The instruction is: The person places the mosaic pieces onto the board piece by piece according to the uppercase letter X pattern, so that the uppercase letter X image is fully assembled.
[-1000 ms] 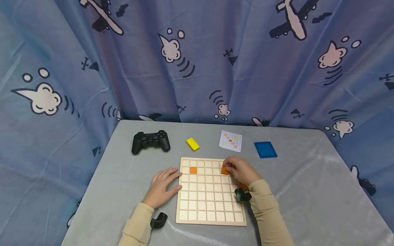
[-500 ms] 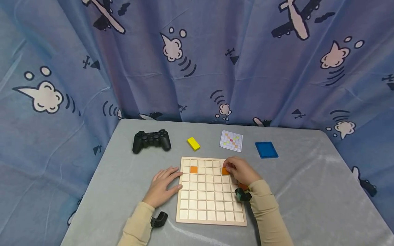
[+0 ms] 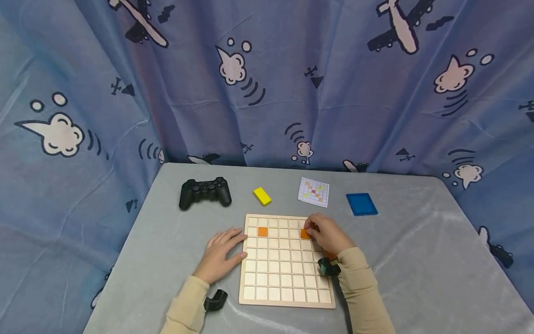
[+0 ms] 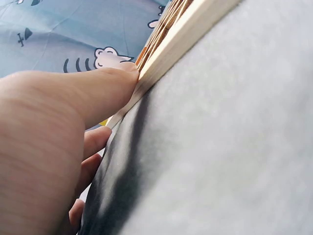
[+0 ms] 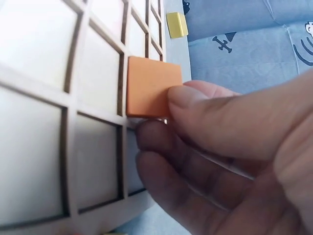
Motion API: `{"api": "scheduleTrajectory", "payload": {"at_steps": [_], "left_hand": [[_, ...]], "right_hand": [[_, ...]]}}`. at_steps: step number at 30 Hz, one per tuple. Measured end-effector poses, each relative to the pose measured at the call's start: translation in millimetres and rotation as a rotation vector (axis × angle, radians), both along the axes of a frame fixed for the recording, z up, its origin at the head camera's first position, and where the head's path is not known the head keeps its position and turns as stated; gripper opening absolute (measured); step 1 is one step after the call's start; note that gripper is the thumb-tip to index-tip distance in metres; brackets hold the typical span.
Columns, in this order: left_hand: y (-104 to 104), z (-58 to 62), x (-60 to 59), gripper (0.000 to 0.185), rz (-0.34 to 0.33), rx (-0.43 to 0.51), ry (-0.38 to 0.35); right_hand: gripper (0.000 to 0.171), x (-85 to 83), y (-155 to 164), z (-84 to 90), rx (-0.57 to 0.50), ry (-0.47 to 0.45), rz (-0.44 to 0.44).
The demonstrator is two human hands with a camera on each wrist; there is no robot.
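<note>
Orange tile (image 5: pixel 152 87) pinched at its edge by right hand (image 3: pixel 328 234), being seated in a far-right cell of wooden board (image 3: pixel 275 297). Left hand (image 3: pixel 220 255) flat, fingers relaxed, steadying board's left edge. Next, probably: press flush, release cleanly.

flat orange square tile (image 5: pixel 152 87) – lying in a cell of the wooden grid board (image 3: pixel 275 273).

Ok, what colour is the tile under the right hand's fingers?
Orange. The tile shows best in the right wrist view, with the right hand pinching its edge on the wooden grid board.
</note>
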State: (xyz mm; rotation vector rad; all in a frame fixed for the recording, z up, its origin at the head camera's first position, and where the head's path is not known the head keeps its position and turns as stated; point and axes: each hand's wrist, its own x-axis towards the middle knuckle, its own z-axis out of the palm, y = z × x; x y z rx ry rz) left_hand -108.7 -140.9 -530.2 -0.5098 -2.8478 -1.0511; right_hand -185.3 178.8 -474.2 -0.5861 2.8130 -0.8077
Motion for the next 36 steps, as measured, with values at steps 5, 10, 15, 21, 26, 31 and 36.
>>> {"api": "scheduleTrajectory", "payload": {"at_steps": [5,10,15,21,26,31,36], "left_hand": [[0.1,1.2,0.6,0.047,0.005,0.007,-0.037],[-0.5,1.8,1.6,0.046,0.007,0.010,-0.012],[-0.2,1.0,1.2,0.046,0.006,0.016,-0.019],[-0.1,-1.0,0.5,0.046,0.001,0.011,-0.017],[0.6,-0.9,0.7,0.046,0.001,0.013,-0.009],[1.0,1.6,1.3,0.045,0.003,0.012,-0.018],[1.4,2.0,1.5,0.045,0.007,0.008,-0.015]], "right_hand": [[0.008,2.4,0.4,2.9,-0.009,-0.009,-0.002],[0.008,2.1,0.0,3.7,-0.021,-0.012,0.001],[0.008,2.3,-0.7,1.5,-0.023,-0.001,-0.001],[0.007,2.8,-1.9,-1.3,-0.009,-0.002,-0.020],[0.005,3.3,-3.2,-1.3,0.003,-0.011,-0.032],[0.005,3.2,-4.2,-1.2,0.018,-0.022,-0.039],[0.006,3.0,-4.5,-0.2,0.010,-0.045,-0.046]]}}
